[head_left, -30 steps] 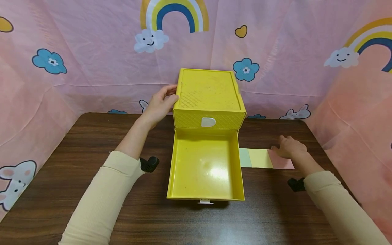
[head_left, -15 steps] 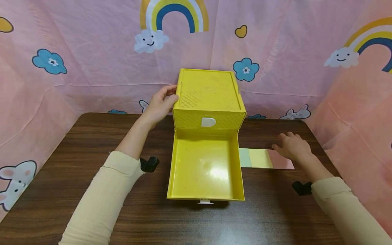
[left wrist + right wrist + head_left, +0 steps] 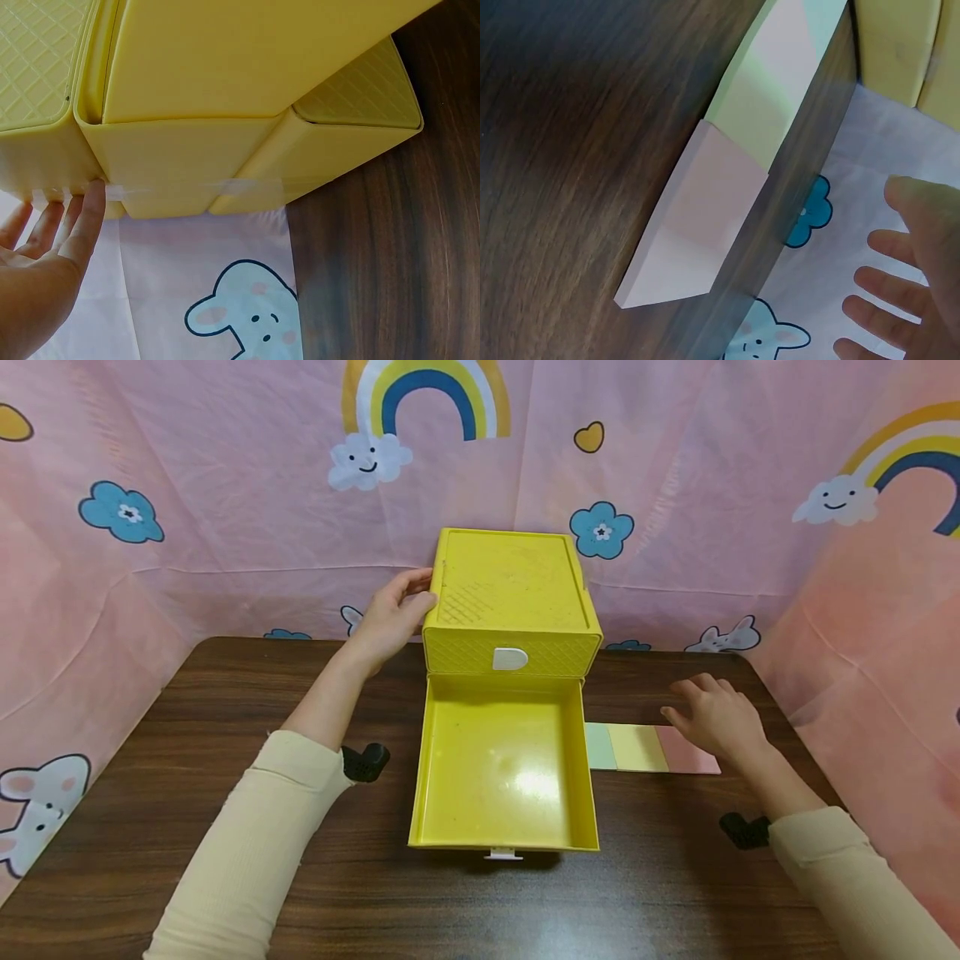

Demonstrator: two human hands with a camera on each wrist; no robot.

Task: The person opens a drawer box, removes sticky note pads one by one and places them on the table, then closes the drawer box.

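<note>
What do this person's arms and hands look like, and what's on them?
The left sleeve and right sleeve are pale cream, ending in cuffs above the wrists. A small black device sticks out by the left cuff, with a similar one by the right. The left hand and right hand are ungloved.

Yellow crosshatched drawer box, pink, yellow and mint paper pads, dark wood-grain table, pink rainbow-print backdrop

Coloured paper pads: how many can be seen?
3: green pad beside the open drawer, yellow pad in the middle, pink pad at the right end. The drawer may hide more.
</note>
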